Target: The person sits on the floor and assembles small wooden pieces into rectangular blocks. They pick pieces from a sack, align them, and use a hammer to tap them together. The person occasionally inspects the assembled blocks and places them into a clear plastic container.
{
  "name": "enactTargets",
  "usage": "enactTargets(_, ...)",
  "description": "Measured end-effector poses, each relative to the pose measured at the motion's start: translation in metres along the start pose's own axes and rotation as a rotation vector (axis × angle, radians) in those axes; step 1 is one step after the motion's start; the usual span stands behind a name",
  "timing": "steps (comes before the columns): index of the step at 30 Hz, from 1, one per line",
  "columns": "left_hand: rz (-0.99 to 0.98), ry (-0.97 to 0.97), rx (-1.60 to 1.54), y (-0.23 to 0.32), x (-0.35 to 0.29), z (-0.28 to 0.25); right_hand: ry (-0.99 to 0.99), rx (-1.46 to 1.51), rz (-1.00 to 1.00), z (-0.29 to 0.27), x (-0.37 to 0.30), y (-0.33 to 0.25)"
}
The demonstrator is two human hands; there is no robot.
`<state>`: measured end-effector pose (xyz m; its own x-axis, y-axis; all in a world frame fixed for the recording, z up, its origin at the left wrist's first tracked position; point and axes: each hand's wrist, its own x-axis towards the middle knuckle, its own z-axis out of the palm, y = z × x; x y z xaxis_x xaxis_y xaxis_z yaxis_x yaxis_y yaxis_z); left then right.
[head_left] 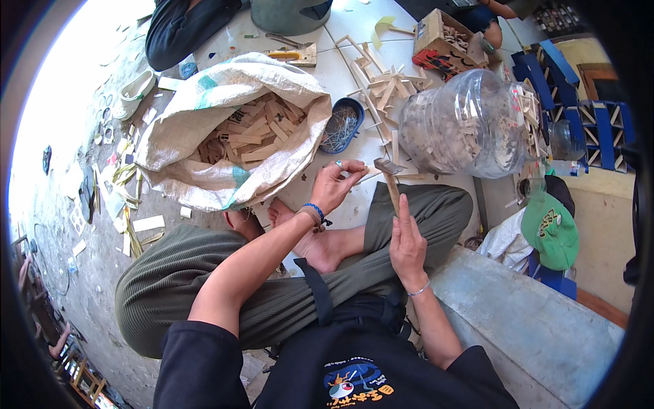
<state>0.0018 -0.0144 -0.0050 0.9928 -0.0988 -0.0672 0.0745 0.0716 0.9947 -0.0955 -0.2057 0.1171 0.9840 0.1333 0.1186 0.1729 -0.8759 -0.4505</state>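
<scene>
My right hand (409, 240) is wrapped around the wooden handle of a small hammer (391, 184), its index finger stretched along the handle. The hammer's metal head is up, close to the fingertips of my left hand (335, 185). Those fingers are pinched together on a small thin wooden strip (370, 174), partly hidden by the hand. Just beyond my left hand lies a dark blue container (359, 140) holding many thin nails (339, 127). To its left, a white woven sack (178, 140) gapes around a heap of short wooden pieces (255, 133).
A big clear plastic jug (456, 123) lies on its side at the right, wood pieces inside. Thin wooden frames (390, 87) are piled beyond it, near a cardboard box (436, 41). A stone ledge (524, 320) and a green cap (548, 232) are at right. Another person's leg (187, 34) shows far left.
</scene>
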Motion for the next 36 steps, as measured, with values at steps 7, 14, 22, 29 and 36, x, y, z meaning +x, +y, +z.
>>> enactTargets(7,-0.042,0.006,-0.010,0.003,0.002,-0.002,-0.059,-0.055,-0.005,0.009,0.000,0.006)
enactTargets(14,0.078,-0.038,0.262,0.014,0.001,-0.012,-0.041,-0.013,-0.002,0.008,-0.001,0.006)
enactTargets(22,0.076,-0.014,0.252,0.016,0.002,-0.013,-0.046,0.028,0.020,0.008,0.000,0.005)
enactTargets(29,0.103,-0.005,0.270,0.014,0.003,-0.009,-0.045,0.045,0.007,0.010,0.000,0.004)
enactTargets(36,0.154,-0.013,0.267,0.016,0.002,-0.007,-0.048,0.033,-0.026,0.010,0.004,0.003)
